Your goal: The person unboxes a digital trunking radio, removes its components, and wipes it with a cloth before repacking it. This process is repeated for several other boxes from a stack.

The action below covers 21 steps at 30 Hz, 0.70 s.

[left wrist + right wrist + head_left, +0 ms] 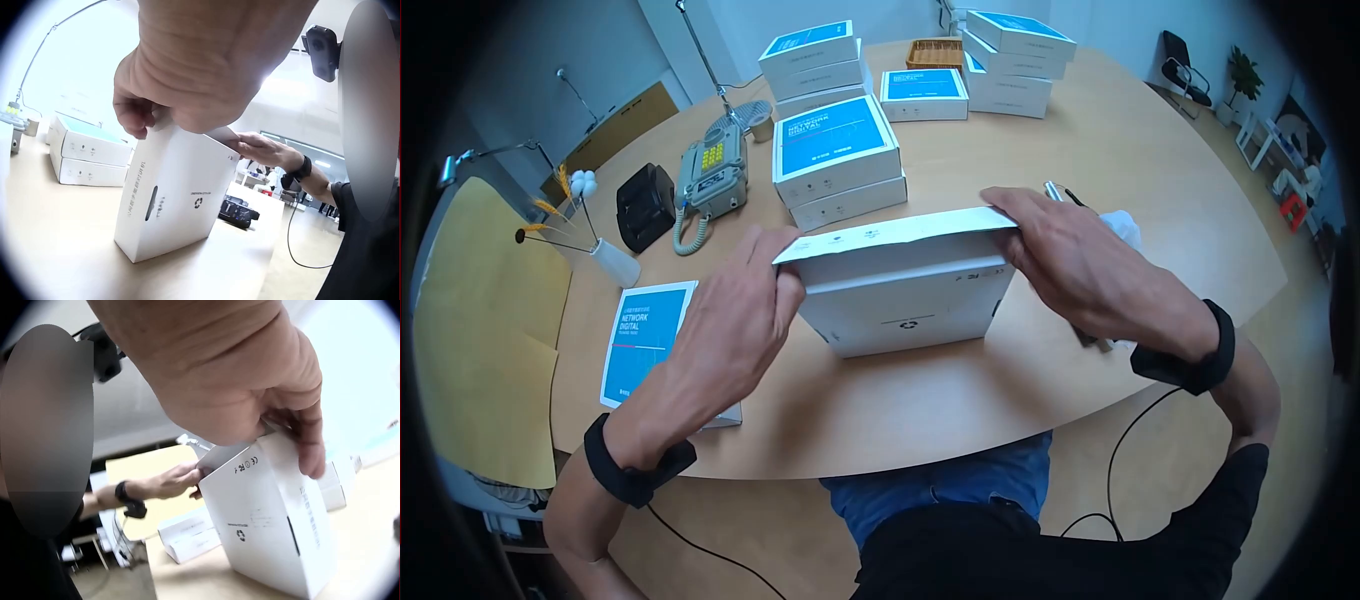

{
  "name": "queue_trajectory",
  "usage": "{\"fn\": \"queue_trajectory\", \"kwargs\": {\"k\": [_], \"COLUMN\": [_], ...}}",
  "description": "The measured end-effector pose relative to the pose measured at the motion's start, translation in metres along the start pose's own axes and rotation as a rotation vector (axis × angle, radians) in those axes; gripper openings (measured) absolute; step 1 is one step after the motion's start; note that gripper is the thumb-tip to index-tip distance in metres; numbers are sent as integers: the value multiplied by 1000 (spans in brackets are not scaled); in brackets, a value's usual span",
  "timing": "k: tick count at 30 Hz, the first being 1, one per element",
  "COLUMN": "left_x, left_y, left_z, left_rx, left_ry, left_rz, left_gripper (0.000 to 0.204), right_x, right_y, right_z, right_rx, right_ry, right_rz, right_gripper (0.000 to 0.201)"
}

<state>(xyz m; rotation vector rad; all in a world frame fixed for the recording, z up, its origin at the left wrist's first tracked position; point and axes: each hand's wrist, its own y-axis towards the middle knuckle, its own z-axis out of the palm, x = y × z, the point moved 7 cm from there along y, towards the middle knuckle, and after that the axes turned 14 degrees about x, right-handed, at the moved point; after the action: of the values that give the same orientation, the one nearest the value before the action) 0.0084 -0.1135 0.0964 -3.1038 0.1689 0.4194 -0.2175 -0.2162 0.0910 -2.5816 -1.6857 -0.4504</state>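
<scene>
A white cardboard box (905, 310) stands upright on the table in front of the person, its printed face with a recycling mark turned toward them. Its top flap (890, 234) is tilted, with a gap beneath it. At the left upper corner, the left hand (735, 310) pinches the box, thumb on the near side. The right hand (1090, 255) grips the opposite upper corner. In the left wrist view the fingers of the left hand (194, 69) curl over the top edge. The right wrist view shows the right hand (250, 375) bent over the other corner of the box (250, 519).
A blue-topped box (645, 330) lies at the left. Farther back stand stacked boxes (835, 140), another stack (1015, 65), a single box (924, 95) and a wicker basket (935, 53). A corded telephone (712, 170), a black object (645, 207) and a white vase (615, 262) stand left.
</scene>
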Motion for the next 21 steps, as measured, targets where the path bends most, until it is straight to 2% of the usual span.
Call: {"fn": "queue_trajectory", "kwargs": {"k": [1,2,4,5,6,8,9,10,11,12,14,16,20,21], "left_x": [0,3,10,13,13,19,19,20,26,28,28,21,20,22], "left_y": [0,-1,2,6,10,15,15,17,17,16,19,19,17,18], "left_z": [1,5,4,2,-2,3,5,2,3,6,5,-6,-3,-3], "left_rx": [32,69,72,69,73,272,298,300,326,357,385,309,301,361], "left_ry": [-62,-124,-179,-230,-231,-478,-592,-591,-737,-883,-804,-333,-467,-500], "left_rz": [-58,-115,-91,-59,-52,-228,-257,-247,-274,-305,-343,-200,-286,-343], "left_gripper": [33,33,32,32,32,25,24,24,24,24,25,30,35,33], "right_x": [8,-1,0,-8,-16,-20,-23,-26,-26,-28,-28,-26,-29,-33], "right_y": [5,6,10,19,26,28,28,29,30,30,33,28,27,30], "right_z": [-6,-3,-16,-17,-20,-22,-26,-27,-25,-25,-23,-25,-22,-22], "right_rx": [340,346,103,238,194,334,330,400,473,472,465,446,442,473], "right_ry": [15,19,-31,349,316,474,473,509,546,549,516,545,644,632], "right_rz": [330,328,-57,196,66,284,295,278,259,267,253,295,277,299], "right_gripper": [24,24,19,25,35,38,38,38,38,38,40,41,42,41]}}
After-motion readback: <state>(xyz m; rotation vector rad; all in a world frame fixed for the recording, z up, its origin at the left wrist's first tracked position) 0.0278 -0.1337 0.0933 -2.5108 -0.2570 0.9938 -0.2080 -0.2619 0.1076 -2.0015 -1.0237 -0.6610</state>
